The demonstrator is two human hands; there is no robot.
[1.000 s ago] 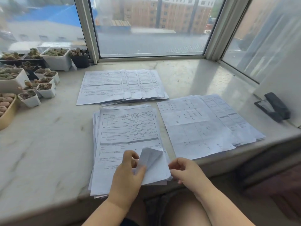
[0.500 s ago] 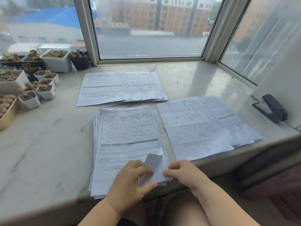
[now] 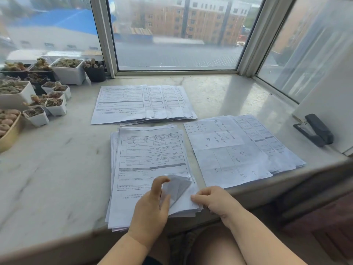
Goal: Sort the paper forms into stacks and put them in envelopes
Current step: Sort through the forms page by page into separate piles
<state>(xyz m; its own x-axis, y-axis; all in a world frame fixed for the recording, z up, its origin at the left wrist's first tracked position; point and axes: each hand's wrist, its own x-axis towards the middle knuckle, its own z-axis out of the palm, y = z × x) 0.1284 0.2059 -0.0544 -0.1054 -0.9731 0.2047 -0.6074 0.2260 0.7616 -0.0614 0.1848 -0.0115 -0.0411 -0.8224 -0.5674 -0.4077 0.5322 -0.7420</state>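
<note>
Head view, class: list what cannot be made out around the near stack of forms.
- Print on the near stack: too small and blurred in the head view.
- Sheets beneath its top form: covered by it.
- Lifted corner's underside: partly hidden by the left hand.
- Right hand's fingertips: curled under the hand.

You have bare sill [image 3: 53, 169] open to the left of the near stack [image 3: 149, 159], up to the plant pots [image 3: 55, 106] crowding the far left. The far stack [image 3: 141, 104] and right stack [image 3: 238, 150] hem the near one closely. Beyond them the back right corner is bare, but a stapler [image 3: 315, 130] blocks the right edge.
</note>
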